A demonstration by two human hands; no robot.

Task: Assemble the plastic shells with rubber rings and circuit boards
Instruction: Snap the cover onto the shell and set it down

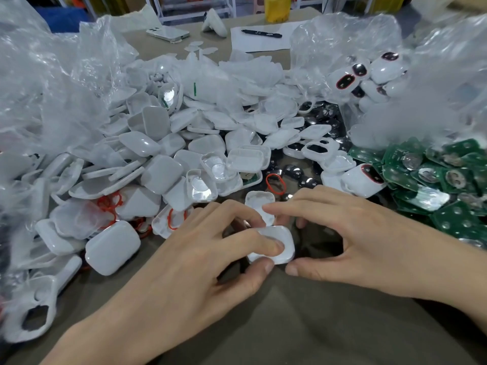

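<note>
A white plastic shell (283,246) lies on the brown table near the middle. My left hand (189,262) grips it, forefinger pressed on its top and thumb at its near edge. My right hand (350,241) touches the same shell: its thumb tip sits at the shell's right near corner. Its fingertips rest on a second open white shell (257,201) just behind. A loose red rubber ring (275,183) lies on the table beyond the hands. Green circuit boards (432,175) are heaped at the right.
A big heap of white shell halves (168,154) fills the left and centre. Clear plastic bags (52,88) rise at left and right. Finished white units with dark red-rimmed windows (363,177) lie at the right. A phone (167,33), paper and a pen (261,33) sit far back.
</note>
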